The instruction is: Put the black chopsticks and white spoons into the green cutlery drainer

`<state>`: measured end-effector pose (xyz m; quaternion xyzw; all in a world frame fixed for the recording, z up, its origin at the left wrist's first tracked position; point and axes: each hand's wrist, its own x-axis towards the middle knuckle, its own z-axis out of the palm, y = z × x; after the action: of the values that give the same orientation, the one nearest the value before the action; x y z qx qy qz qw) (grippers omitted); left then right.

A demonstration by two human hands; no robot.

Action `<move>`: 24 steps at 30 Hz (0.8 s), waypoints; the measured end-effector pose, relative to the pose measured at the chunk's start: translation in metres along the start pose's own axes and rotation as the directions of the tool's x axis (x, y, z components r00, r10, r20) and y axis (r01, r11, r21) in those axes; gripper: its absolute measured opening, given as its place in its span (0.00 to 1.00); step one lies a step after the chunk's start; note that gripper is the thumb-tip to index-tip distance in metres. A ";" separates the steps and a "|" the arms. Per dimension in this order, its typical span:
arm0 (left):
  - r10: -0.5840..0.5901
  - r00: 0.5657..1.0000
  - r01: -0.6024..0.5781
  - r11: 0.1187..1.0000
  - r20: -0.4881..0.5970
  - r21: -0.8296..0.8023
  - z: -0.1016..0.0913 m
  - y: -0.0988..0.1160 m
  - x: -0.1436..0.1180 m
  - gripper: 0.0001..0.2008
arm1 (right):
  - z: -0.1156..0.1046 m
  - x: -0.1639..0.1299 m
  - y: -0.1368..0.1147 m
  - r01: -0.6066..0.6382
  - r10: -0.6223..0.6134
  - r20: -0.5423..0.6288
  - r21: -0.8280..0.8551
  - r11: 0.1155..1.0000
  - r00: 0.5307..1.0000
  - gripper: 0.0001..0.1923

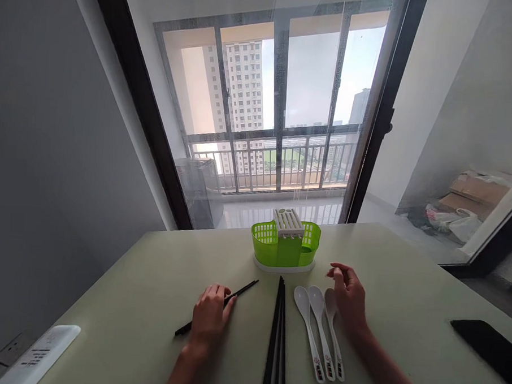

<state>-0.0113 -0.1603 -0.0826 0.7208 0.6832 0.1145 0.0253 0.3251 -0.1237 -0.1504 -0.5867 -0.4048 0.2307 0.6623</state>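
Left hand (210, 317) covers 1 chopstick (245, 288); right hand (348, 298) hovers (spoons (318, 325) below).

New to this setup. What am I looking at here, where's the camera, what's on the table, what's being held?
There is no machine: one camera worn on a person's head looks forward and down at their two bare hands. The left hand lies on a single black chopstick, fingers closed over it. The right hand hovers, loosely curled, above three white spoons, holding nothing. On the pale table also lie a bundle of black chopsticks, a green cutlery holder, a dark phone and a white power strip.
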 end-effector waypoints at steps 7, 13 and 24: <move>-0.014 0.999 0.006 0.971 0.034 0.240 0.011 0.008 -0.002 0.10 | 0.004 -0.011 -0.014 0.131 -0.125 0.064 -0.110 0.985 0.990 0.16; -0.031 0.999 0.021 0.965 0.036 0.260 0.022 0.019 -0.006 0.15 | 0.007 -0.015 -0.016 0.085 -0.081 0.095 -0.037 0.996 0.992 0.16; 0.072 0.997 -0.060 0.915 0.015 -0.398 0.004 0.027 -0.013 0.13 | 0.006 -0.012 -0.026 -0.140 0.079 0.224 0.271 0.952 0.971 0.16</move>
<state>0.0152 -0.1741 -0.0832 0.7249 0.6206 0.2410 0.1770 0.3093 -0.1349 -0.1287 -0.4791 -0.4018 0.3839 0.6794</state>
